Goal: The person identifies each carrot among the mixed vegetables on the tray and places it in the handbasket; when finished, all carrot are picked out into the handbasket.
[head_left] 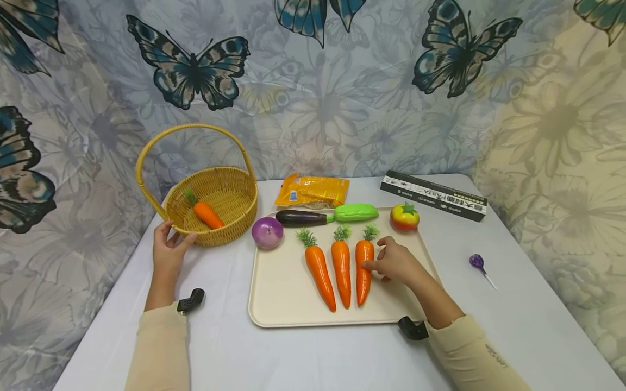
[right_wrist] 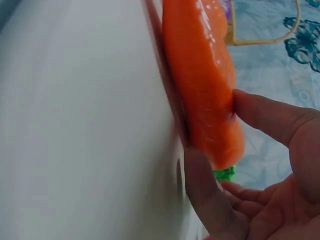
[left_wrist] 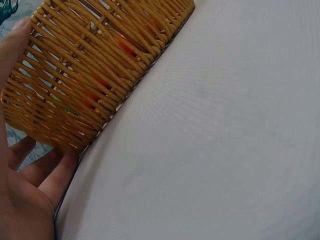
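Observation:
My left hand (head_left: 168,252) holds the near left side of a wicker basket (head_left: 239,228), with thumb and fingers spread against its wall (left_wrist: 90,60). Inside the basket lies a carrot (head_left: 207,214) with a green top. On a cream tray (head_left: 288,304), three more carrots lie side by side: a left one (head_left: 320,277), a middle one (head_left: 341,274) and a right one (head_left: 363,285). My right hand (head_left: 396,263) pinches the right carrot, thumb on its upper face and a finger along its side; in the right wrist view this carrot (right_wrist: 200,75) sits between them.
A purple onion (head_left: 267,233), an eggplant (head_left: 300,218), a green gourd-like vegetable (head_left: 356,212) and a red-yellow tomato (head_left: 404,218) line the tray's far edge. Behind are an orange packet (head_left: 318,190) and a dark pasta box (head_left: 432,195). A purple lollipop (head_left: 477,262) lies at right.

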Demonstrator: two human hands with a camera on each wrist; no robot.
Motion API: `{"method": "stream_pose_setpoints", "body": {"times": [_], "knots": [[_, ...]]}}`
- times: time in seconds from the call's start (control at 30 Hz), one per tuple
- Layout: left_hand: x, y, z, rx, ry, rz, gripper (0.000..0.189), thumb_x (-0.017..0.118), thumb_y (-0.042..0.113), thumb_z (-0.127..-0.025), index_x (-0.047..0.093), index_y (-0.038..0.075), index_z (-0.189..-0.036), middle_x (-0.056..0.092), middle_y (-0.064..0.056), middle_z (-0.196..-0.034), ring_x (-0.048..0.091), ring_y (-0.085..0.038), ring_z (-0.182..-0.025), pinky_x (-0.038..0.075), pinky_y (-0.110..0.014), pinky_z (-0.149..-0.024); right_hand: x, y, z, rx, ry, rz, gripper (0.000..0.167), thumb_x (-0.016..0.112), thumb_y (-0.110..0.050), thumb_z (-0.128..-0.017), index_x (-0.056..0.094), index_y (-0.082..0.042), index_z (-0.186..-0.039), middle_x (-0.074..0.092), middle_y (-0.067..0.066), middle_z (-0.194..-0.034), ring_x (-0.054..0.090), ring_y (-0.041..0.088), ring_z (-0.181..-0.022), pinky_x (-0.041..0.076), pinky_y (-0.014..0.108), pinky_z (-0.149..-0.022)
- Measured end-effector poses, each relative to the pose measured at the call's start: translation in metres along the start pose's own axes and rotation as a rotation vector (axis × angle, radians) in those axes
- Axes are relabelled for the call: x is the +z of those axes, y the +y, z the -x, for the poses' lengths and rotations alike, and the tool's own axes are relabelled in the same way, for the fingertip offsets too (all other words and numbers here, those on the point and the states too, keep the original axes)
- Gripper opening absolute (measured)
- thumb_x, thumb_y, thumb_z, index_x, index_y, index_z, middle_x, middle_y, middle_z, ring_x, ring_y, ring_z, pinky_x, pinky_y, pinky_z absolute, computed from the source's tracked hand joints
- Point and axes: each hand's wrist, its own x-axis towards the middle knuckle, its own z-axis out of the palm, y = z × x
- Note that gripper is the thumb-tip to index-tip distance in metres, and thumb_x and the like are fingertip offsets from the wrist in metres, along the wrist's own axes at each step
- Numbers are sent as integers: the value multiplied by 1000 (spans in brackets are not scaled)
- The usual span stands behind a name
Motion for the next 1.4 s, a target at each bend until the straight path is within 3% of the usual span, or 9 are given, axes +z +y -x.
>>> {"method": "stream_pose_setpoints", "body": {"times": [0.13, 0.4, 0.7, 1.07, 1.4], "knots": [[-2, -4, 0, 2, 3, -13, 75, 76, 15, -86, 31, 17, -146, 18, 0, -160, 29, -25, -141, 34, -33, -110, 7, 1, -2, 8, -17, -29, 75, 79, -31, -81, 40, 7, -133, 59, 11, -88, 63, 21, -62, 54, 32, -56], [-3, 1, 0, 18, -1, -11, 75, 76, 14, -85, 31, 14, -145, 18, -1, -160, 30, -27, -140, 33, -39, -111, 14, 4, -4, -7, -37, -233, 61, 74, -16, -83, 42, 6, -131, 62, 15, -94, 63, 23, -71, 58, 36, -59], [-1, 11, 2, 2, -4, -5, 74, 74, 8, -86, 30, 11, -145, 18, -2, -160, 30, -28, -140, 33, -38, -110, 10, 3, -4, -43, -65, -299, 59, 68, -11, -88, 40, 7, -136, 59, 19, -103, 64, 24, -75, 59, 38, -63], [-3, -2, 1, 20, 8, -46, 75, 76, 16, -86, 31, 15, -146, 19, 0, -159, 31, -27, -140, 37, -34, -108, 4, 8, -3, -195, -192, -562, 60, 60, -6, -95, 30, 3, -146, 49, 26, -122, 62, 27, -93, 56, 46, -82], [0, -2, 1, 33, 8, -26, 74, 77, 16, -85, 33, 15, -144, 21, -1, -159, 32, -28, -139, 35, -40, -109, 1, -11, -21, -271, -243, -625, 56, 58, -9, -98, 31, 4, -145, 42, 25, -133, 57, 30, -107, 53, 49, -88]]}}
